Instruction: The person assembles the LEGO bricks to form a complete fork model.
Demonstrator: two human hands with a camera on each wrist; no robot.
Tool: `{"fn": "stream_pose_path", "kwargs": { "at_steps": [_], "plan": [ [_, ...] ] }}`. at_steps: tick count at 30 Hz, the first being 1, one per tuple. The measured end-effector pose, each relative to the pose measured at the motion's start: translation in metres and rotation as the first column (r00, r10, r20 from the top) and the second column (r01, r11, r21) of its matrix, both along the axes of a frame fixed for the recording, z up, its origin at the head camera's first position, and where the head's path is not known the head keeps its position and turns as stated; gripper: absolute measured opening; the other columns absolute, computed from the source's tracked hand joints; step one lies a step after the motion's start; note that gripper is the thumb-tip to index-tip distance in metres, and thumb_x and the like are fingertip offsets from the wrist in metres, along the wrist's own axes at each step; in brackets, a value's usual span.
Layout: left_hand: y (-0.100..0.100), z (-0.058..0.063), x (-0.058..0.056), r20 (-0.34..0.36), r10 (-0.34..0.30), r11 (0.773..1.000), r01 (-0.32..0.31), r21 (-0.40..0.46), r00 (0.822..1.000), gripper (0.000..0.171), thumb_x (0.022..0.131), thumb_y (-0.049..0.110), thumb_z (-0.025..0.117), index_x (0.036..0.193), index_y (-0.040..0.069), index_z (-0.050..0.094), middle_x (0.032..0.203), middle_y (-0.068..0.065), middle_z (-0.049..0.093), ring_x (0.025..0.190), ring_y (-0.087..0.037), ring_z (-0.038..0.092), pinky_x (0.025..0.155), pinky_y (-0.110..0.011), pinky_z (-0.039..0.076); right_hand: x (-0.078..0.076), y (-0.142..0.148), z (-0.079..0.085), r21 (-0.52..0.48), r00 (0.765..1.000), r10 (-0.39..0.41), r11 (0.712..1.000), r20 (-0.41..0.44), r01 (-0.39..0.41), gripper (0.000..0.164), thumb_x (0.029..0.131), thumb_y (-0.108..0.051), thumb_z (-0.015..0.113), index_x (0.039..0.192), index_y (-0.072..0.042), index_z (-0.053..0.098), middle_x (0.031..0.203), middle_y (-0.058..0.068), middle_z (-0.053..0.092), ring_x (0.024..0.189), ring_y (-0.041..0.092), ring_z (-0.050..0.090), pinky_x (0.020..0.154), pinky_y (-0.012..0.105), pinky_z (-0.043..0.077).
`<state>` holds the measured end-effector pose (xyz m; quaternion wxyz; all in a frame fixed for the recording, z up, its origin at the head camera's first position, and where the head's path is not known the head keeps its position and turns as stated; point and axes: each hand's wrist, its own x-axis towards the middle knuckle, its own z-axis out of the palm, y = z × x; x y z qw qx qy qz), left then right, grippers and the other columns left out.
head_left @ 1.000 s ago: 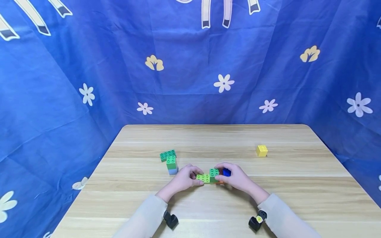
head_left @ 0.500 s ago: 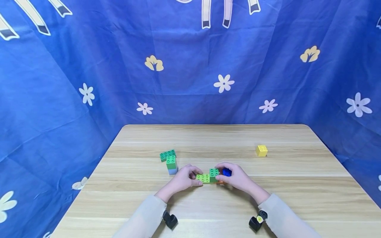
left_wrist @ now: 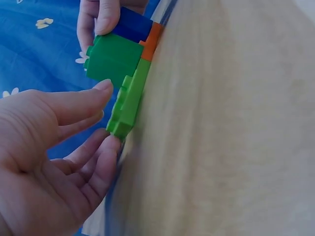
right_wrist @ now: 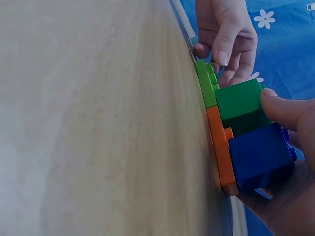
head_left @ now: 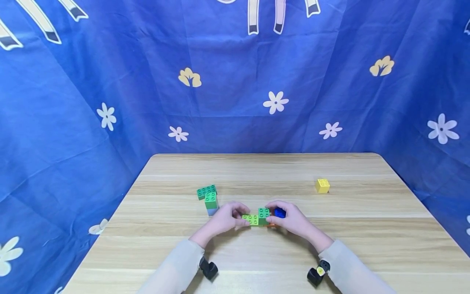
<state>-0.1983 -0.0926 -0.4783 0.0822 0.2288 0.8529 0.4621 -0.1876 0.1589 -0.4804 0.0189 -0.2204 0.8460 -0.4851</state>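
A low flat lime brick (left_wrist: 129,105) and a flat orange brick (right_wrist: 220,147) lie end to end on the table in front of me. A green brick (head_left: 264,215) stands over their joint, with a blue brick (right_wrist: 262,156) beside it on the orange one. My right hand (head_left: 290,216) pinches the green brick between thumb and fingers, its palm round the blue brick. My left hand (head_left: 227,218) is at the lime brick's free end. Its fingers are loosely bent and its thumb stands off the studs, with lower fingertips close to the brick's end in the left wrist view.
To the left, a green brick (head_left: 211,200) sits on a light blue brick (head_left: 212,212). Just behind them is a longer dark green brick (head_left: 206,191). A yellow brick (head_left: 322,186) stands at the back right of the wooden table (head_left: 257,171).
My left hand has loosened from the lime brick, its thumb and forefinger lifting and spreading slightly. My right hand and the joined bricks stay where they were.
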Motion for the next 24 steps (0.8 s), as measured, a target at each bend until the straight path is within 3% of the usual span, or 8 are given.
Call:
{"fn": "stream_pose_path", "kwargs": {
  "at_steps": [5,10,17,24],
  "plan": [
    [0.000,0.008,-0.004,0.026,-0.030,0.999,0.030,0.023,0.999,0.034,0.080,0.018,0.073,0.111,0.009,0.063,0.095,-0.004,0.064,0.082,-0.017,0.058,0.069,-0.030,0.050,0.001,0.002,0.001,0.006,1.000,0.000,1.000,-0.005,0.000,0.040,0.080,-0.033,0.072,0.114,-0.014,0.063,0.114,-0.001,0.061,0.106,0.023,0.053,0.090,0.047,0.042],
    [0.004,0.024,-0.011,0.041,-0.045,0.997,0.042,0.059,0.998,0.030,0.085,0.016,0.067,0.114,0.008,0.062,0.110,-0.011,0.062,0.089,-0.020,0.058,0.075,-0.034,0.050,0.002,0.003,0.000,0.000,1.000,0.003,1.000,-0.011,-0.003,0.040,0.080,-0.033,0.072,0.114,-0.014,0.063,0.112,-0.002,0.061,0.103,0.021,0.054,0.089,0.046,0.042],
    [0.019,0.037,-0.024,0.032,-0.070,0.993,0.067,0.094,0.997,0.035,0.085,0.019,0.067,0.116,0.005,0.061,0.114,-0.015,0.060,0.092,-0.023,0.058,0.072,-0.032,0.051,0.003,0.004,-0.002,0.007,1.000,0.002,1.000,-0.028,-0.002,0.038,0.080,-0.033,0.073,0.113,-0.016,0.064,0.112,0.001,0.062,0.102,0.022,0.054,0.086,0.043,0.044],
    [0.037,0.049,-0.038,0.059,-0.132,0.986,0.125,0.106,0.989,0.035,0.087,0.015,0.065,0.118,0.000,0.058,0.111,-0.015,0.061,0.098,-0.027,0.057,0.081,-0.032,0.050,0.005,0.005,-0.002,0.017,0.999,0.012,1.000,-0.045,-0.011,0.041,0.081,-0.033,0.072,0.114,-0.009,0.063,0.111,0.005,0.062,0.099,0.023,0.056,0.082,0.037,0.047]
  ]
}}
